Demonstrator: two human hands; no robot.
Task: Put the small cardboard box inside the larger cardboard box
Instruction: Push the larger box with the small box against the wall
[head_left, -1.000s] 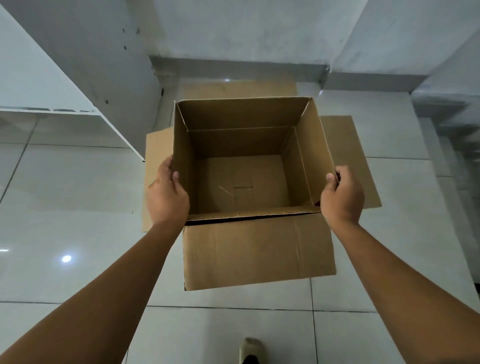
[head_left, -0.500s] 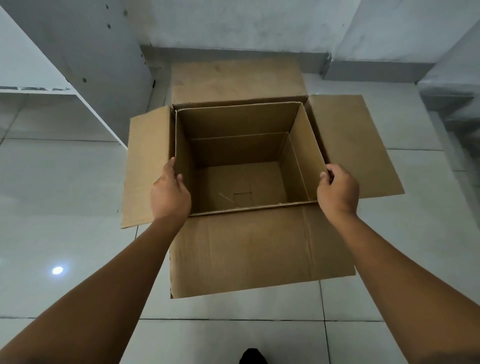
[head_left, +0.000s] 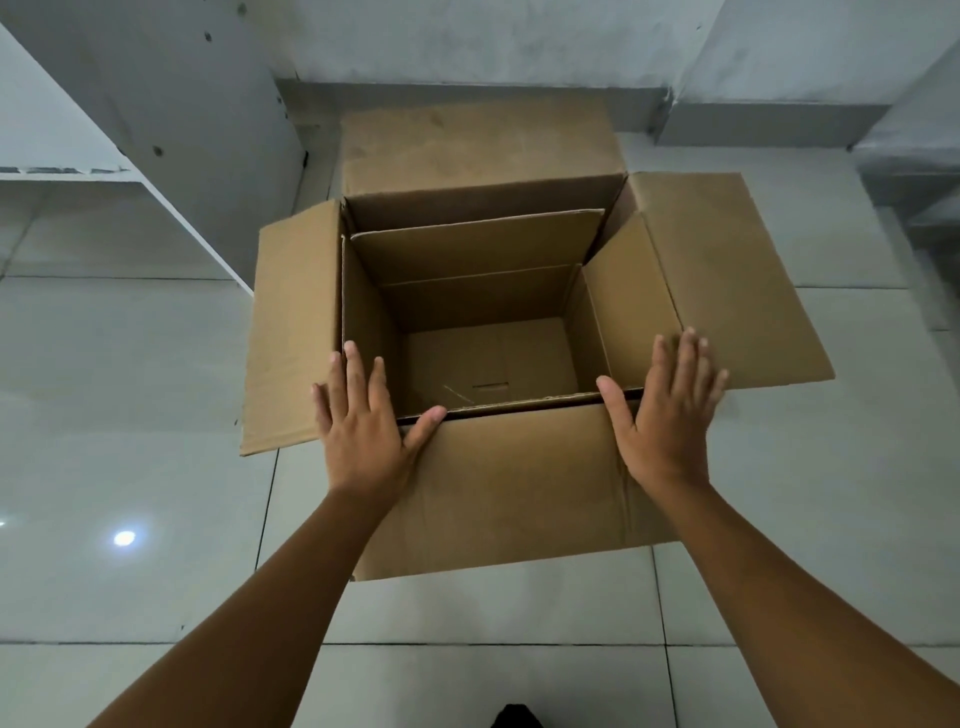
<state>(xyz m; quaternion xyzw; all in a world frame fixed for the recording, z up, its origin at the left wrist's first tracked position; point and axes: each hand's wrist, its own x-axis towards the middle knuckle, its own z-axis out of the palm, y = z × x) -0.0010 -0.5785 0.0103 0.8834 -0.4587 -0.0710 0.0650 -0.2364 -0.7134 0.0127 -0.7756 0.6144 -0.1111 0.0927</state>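
On the left, a white shelf panel (head_left: 130, 176) runs along a grey wall, above a glossy tiled floor (head_left: 130, 364) that shows a bright lamp reflection. Next comes the larger cardboard box (head_left: 509, 493), standing on the floor with all four flaps folded outward: the left flap (head_left: 293, 327) hangs down its side, the far flap leans toward the wall, and the right flap lies spread out flat.

The left hand (head_left: 363, 421) is released, its fingers spread flat over the near left corner of the opening and its thumb resting on the near rim; its grip holds nothing. Inside the big box sits the small cardboard box (head_left: 488, 358), open side up, with its own flaps standing upright against the bigger walls. A dark slit of gap shows along the near edge between the two, and a wider gap at the far side. The small box is empty.

The right hand (head_left: 667, 410) is likewise open, palm down, hovering over or lightly touching the near right corner; it is slightly blurred, and contact cannot be confirmed.

By the look of things, the placing is essentially done: the small box appears to sit fully down inside, and only drawing the hands away seems left.

No brand, label or readable writing shows on either box; the cardboard is plain brown.
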